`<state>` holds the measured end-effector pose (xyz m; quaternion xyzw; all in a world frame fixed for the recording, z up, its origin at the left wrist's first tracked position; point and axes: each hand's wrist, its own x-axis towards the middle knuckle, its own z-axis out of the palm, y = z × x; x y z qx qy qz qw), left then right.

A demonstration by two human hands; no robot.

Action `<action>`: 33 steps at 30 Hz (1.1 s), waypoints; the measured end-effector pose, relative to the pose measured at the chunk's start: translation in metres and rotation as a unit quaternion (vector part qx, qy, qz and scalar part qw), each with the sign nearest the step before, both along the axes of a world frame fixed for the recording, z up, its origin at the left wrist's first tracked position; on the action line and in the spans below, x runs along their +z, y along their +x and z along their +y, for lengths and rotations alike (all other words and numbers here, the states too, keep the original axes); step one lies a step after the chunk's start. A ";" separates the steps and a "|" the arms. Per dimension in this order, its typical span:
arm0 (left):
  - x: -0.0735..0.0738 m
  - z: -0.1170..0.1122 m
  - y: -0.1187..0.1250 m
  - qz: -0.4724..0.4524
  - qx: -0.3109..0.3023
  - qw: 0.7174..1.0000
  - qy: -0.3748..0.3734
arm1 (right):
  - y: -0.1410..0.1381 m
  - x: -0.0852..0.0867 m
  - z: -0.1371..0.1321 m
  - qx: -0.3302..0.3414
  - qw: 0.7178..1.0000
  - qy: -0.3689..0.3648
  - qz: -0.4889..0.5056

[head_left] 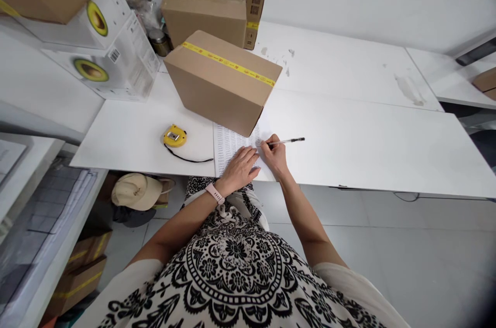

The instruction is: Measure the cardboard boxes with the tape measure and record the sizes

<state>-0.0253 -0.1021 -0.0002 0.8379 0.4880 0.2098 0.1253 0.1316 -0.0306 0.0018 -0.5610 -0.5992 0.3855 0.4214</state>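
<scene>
Your left hand (240, 165) lies flat on the sheet of paper (232, 144) at the near edge of the worktop (368, 142). Just right of it, your right hand (275, 155) holds a pen (289, 140) to the sheet. A box (220, 82) sits on the sheet's far end, with a second box (203, 13) behind it. A tape measure (174, 136) lies left of the sheet.

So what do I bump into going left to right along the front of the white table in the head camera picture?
yellow tape measure → left hand → right hand → pen
</scene>
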 end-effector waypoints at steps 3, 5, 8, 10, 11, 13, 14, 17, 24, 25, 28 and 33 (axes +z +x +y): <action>0.001 0.000 0.000 0.003 0.000 1.000 0.001 | 0.000 -0.001 0.000 0.000 1.000 0.001 0.001; 0.001 0.000 0.000 0.005 0.002 1.000 0.000 | 0.001 -0.003 0.000 -0.006 1.000 0.004 0.000; 0.002 0.000 0.000 0.009 0.003 1.000 0.000 | 0.000 -0.004 0.001 -0.011 1.000 0.011 -0.003; 0.003 0.000 0.000 0.011 0.004 1.000 0.001 | 0.000 -0.003 0.001 -0.008 1.000 0.009 -0.002; 0.002 0.000 0.001 0.011 0.004 1.000 0.001 | 0.000 -0.003 0.001 -0.007 1.000 0.007 -0.001; 0.002 0.000 0.001 0.010 0.004 1.000 0.002 | 0.000 -0.002 0.001 -0.006 1.000 0.003 -0.002; 0.001 0.000 0.001 0.009 0.004 1.000 0.003 | 0.000 -0.002 0.001 -0.007 1.000 0.003 -0.004; 0.000 0.000 0.000 0.006 0.004 1.000 0.005 | 0.001 -0.001 0.002 -0.005 1.000 0.003 -0.007; 0.002 0.001 -0.001 0.019 -0.009 1.000 0.007 | 0.005 0.000 0.006 0.001 1.000 0.002 0.004; 0.002 0.001 -0.001 0.021 -0.012 1.000 0.009 | 0.005 0.000 0.006 0.002 1.000 0.001 0.002; 0.003 0.002 -0.002 0.026 -0.017 0.999 0.013 | 0.004 -0.001 0.005 0.003 1.000 0.000 -0.004; 0.003 0.002 -0.002 0.028 -0.014 0.999 0.010 | 0.003 -0.001 0.005 0.006 1.000 0.002 -0.006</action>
